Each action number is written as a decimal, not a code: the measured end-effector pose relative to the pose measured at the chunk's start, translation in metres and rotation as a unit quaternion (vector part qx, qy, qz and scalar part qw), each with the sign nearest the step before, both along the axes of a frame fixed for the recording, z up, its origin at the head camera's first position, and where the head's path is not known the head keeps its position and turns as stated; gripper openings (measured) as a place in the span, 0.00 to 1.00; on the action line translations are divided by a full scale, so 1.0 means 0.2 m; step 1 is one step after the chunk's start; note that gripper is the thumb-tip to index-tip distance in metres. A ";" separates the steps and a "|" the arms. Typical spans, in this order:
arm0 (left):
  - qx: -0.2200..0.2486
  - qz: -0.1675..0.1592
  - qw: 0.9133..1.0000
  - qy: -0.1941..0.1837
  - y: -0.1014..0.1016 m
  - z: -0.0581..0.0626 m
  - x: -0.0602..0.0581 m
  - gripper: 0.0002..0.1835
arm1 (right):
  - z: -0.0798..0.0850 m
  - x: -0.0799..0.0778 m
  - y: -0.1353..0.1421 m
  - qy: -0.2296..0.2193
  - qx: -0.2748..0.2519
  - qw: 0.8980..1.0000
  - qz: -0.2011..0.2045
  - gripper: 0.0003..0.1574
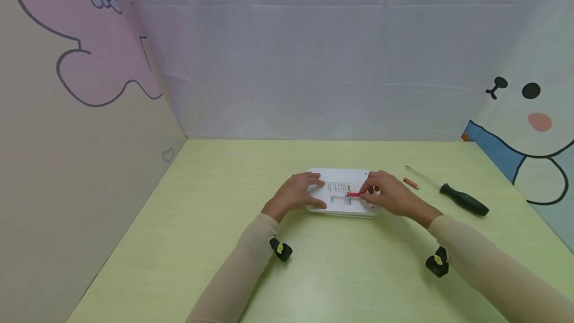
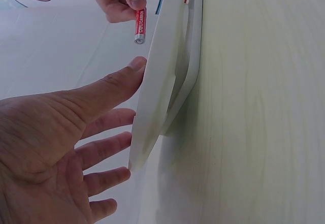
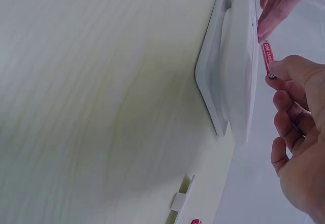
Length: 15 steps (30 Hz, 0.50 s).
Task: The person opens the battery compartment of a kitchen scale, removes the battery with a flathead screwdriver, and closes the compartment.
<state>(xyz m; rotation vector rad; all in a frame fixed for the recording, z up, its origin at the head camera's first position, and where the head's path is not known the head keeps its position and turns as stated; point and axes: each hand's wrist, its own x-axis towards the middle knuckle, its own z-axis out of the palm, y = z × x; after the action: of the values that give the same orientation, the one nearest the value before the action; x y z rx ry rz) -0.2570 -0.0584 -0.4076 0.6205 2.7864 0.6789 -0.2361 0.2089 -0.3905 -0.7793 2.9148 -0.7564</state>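
Observation:
A white flat device lies with a printed label and a small battery compartment facing up. My left hand rests on its left part, fingers spread and relaxed, with the thumb at the near edge. Over the compartment my right hand pinches a red AAA-size battery between thumb and fingertips. In the right wrist view, the battery is held by one end, its other end close to the device's surface and to the left fingertips.
Right of the device lie a second red battery and a screwdriver with a black handle. A small white plastic piece shows low in the right wrist view. Partitions stand behind and beside the table.

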 end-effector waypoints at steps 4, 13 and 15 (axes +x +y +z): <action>0.002 -0.002 1.000 0.002 0.00 0.00 0.00 0.36 | 0.01 0.00 0.05 0.004 -0.002 1.000 -0.014 0.06; 0.007 0.004 1.000 -0.005 0.00 0.00 0.00 0.36 | -0.02 -0.01 0.22 0.051 0.014 0.998 -0.047 0.05; 0.009 0.005 1.000 -0.004 0.00 -0.01 0.00 0.36 | -0.02 -0.02 0.26 0.047 0.019 0.997 -0.061 0.05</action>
<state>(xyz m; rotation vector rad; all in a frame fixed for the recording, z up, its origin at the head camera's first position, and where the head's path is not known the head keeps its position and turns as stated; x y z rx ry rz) -0.2572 -0.0586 -0.4088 0.6065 2.7812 0.7066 -0.2402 0.2617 -0.3951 -0.6567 3.0755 -0.6886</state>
